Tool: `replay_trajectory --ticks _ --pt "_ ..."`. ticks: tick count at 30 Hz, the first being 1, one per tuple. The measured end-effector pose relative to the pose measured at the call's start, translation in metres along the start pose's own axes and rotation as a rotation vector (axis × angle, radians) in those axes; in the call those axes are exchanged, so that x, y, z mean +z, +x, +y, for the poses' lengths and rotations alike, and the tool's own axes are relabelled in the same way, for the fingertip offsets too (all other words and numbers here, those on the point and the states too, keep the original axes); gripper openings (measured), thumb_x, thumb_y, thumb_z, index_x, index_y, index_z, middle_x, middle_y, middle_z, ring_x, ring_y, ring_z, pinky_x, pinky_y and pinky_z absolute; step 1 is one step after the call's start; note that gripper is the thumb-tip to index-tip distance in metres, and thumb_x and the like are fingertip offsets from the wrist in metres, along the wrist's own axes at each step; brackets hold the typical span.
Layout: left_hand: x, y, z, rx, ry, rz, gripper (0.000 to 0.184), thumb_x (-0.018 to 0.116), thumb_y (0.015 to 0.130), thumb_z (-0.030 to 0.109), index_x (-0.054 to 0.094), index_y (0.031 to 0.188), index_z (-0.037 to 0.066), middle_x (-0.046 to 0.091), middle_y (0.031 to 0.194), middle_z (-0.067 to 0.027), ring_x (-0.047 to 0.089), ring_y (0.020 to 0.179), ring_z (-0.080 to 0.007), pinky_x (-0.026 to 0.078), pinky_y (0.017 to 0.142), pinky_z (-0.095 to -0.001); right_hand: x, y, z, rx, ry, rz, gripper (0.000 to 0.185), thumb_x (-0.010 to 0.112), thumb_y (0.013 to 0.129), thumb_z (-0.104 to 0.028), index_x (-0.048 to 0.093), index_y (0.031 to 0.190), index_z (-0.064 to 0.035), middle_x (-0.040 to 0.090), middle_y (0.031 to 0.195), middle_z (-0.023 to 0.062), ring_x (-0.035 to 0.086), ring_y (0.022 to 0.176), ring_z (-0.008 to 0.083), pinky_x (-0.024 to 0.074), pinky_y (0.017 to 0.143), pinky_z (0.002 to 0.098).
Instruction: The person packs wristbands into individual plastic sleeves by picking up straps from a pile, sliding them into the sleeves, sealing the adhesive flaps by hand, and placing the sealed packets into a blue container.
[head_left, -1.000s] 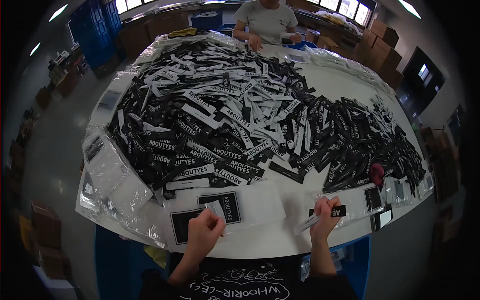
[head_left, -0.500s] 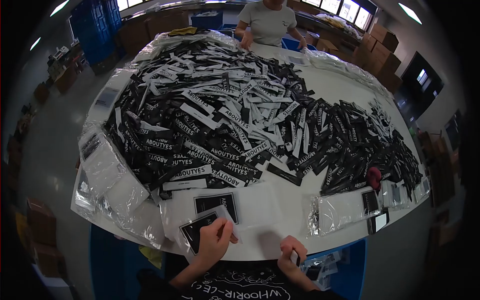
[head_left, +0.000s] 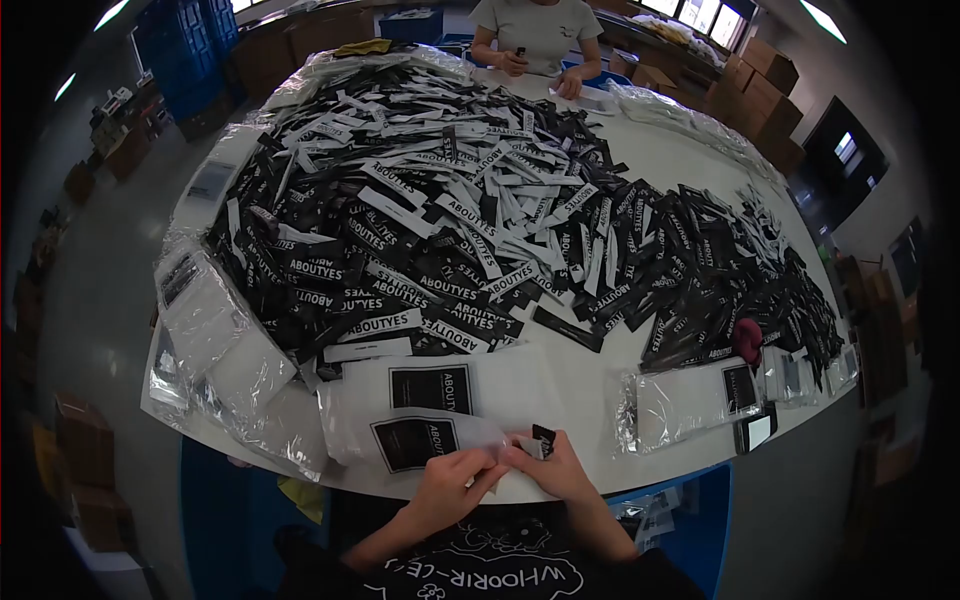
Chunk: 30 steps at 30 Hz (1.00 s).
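At the table's front edge, my left hand (head_left: pixel 456 486) pinches the right end of a frosted plastic bag (head_left: pixel 414 441) with a black label. My right hand (head_left: pixel 556 468) meets it at that end, closed on a small black and white packet (head_left: pixel 541 441) that sticks up between its fingers. The fingertips of both hands touch or nearly touch, and they hide the bag's edge. Another frosted bag (head_left: pixel 429 389) with a black label lies flat just behind. A large heap of black and white packets (head_left: pixel 400 265) spreads over the table beyond.
Clear plastic-wrapped bag stacks lie at the left (head_left: pixel 222 330) and right (head_left: pixel 690 403). A phone (head_left: pixel 757 429) is at the right front edge, with a dark red object (head_left: pixel 747 340) behind it. Across the white table (head_left: pixel 660 150), another person (head_left: pixel 540 45) handles small items.
My left hand has moved right and turned the bag sideways. My right hand came in from the right with the packet, dipped toward the table edge, then met the left hand at the bag's end.
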<state>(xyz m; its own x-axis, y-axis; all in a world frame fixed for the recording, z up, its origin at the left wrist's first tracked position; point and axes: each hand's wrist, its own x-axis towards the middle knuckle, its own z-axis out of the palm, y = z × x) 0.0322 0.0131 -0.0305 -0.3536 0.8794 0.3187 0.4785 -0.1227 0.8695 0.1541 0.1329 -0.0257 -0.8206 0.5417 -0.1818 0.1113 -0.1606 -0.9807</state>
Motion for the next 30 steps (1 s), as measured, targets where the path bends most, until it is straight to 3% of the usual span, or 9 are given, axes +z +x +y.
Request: replay_trajectory --ticks 3,8,11,14,20,25,27,28,30 --pt "-0.001 -0.003 -0.001 0.009 0.014 -0.005 0.014 0.063 0.079 0.007 0.052 0.075 0.0 0.053 0.063 -0.0092 0.053 0.052 -0.0242 0.043 0.047 -0.0307 -0.013 0.003 0.001 0.209 0.097 -0.129 0.018 0.064 0.081 -0.012 0.062 0.094 0.0014 0.06 0.075 -0.0002 0.051 0.071 0.0042 0.0415 0.062 0.02" --pt "0.009 -0.006 -0.002 0.125 -0.056 0.093 0.012 0.062 0.079 0.006 0.052 0.076 0.001 0.054 0.067 -0.0099 0.054 0.056 -0.0237 0.043 0.049 -0.0293 0.007 -0.01 -0.013 0.047 -0.085 -0.087 0.023 0.064 0.077 -0.008 0.061 0.098 0.001 0.063 0.077 0.0037 0.057 0.068 0.0091 0.0447 0.062 0.023" --pt "0.006 -0.005 0.004 -0.031 -0.129 0.181 0.011 0.062 0.075 0.004 0.051 0.076 0.0 0.054 0.07 -0.0102 0.055 0.058 -0.0243 0.043 0.052 -0.0302 0.026 -0.014 -0.019 -0.188 -0.511 0.096 0.038 0.063 0.067 -0.001 0.059 0.105 -0.0037 0.061 0.08 0.0174 0.062 0.072 0.0286 0.0482 0.062 0.0315" --pt "-0.005 0.004 0.0 -0.228 -0.052 0.092 0.014 0.063 0.068 0.001 0.051 0.076 -0.001 0.054 0.072 -0.0104 0.055 0.062 -0.0284 0.045 0.057 -0.0346 0.035 -0.005 -0.008 -0.369 -0.603 0.113 0.042 0.062 0.065 0.0 0.058 0.107 -0.0038 0.062 0.079 0.0161 0.061 0.071 0.0319 0.0487 0.061 0.0343" --pt "-0.016 0.003 0.008 -0.038 0.082 -0.052 0.014 0.061 0.066 -0.001 0.052 0.077 -0.001 0.052 0.077 -0.0112 0.056 0.069 -0.029 0.046 0.059 -0.036 0.025 -0.006 -0.001 -0.365 -0.722 0.062 0.045 0.061 0.061 0.003 0.059 0.106 -0.0031 0.062 0.08 0.0168 0.061 0.072 0.0309 0.0491 0.062 0.0336" --pt "-0.04 -0.007 0.027 -0.151 0.264 -0.129 0.015 0.065 0.06 0.0 0.052 0.067 0.002 0.05 0.077 -0.0089 0.055 0.074 -0.0258 0.046 0.063 -0.0327 0.021 -0.009 -0.011 -0.239 -0.539 0.058 0.047 0.059 0.061 0.009 0.059 0.106 -0.0029 0.064 0.088 0.0166 0.064 0.076 0.0271 0.0492 0.065 0.0297" --pt "-0.05 -0.003 0.047 0.099 0.466 0.126 0.016 0.063 0.06 0.0 0.056 0.074 0.005 0.053 0.086 -0.0075 0.053 0.089 -0.0289 0.043 0.076 -0.0434 0.028 -0.009 -0.015 -0.258 -0.424 0.075 0.045 0.061 0.062 0.007 0.058 0.106 -0.0034 0.064 0.089 0.0118 0.063 0.074 0.021 0.048 0.063 0.0272" --pt "-0.048 -0.008 0.049 0.198 0.34 0.112 0.021 0.063 0.057 -0.002 0.059 0.074 0.009 0.056 0.1 -0.0067 0.047 0.105 -0.031 0.036 0.087 -0.0485 0.026 -0.009 -0.014 -0.208 -0.303 0.039 0.034 0.064 0.067 0.003 0.057 0.1 -0.0019 0.061 0.084 0.0049 0.056 0.072 0.0114 0.0448 0.063 0.0232" --pt "-0.044 -0.012 0.041 0.472 0.174 0.009 0.025 0.062 0.055 -0.005 0.061 0.075 0.011 0.055 0.111 -0.0109 0.049 0.107 -0.0315 0.037 0.089 -0.0469 0.025 -0.018 -0.011 -0.126 -0.093 -0.04 0.029 0.064 0.069 0.0 0.056 0.096 -0.0018 0.057 0.081 0.0018 0.053 0.072 0.0085 0.0429 0.063 0.0215"
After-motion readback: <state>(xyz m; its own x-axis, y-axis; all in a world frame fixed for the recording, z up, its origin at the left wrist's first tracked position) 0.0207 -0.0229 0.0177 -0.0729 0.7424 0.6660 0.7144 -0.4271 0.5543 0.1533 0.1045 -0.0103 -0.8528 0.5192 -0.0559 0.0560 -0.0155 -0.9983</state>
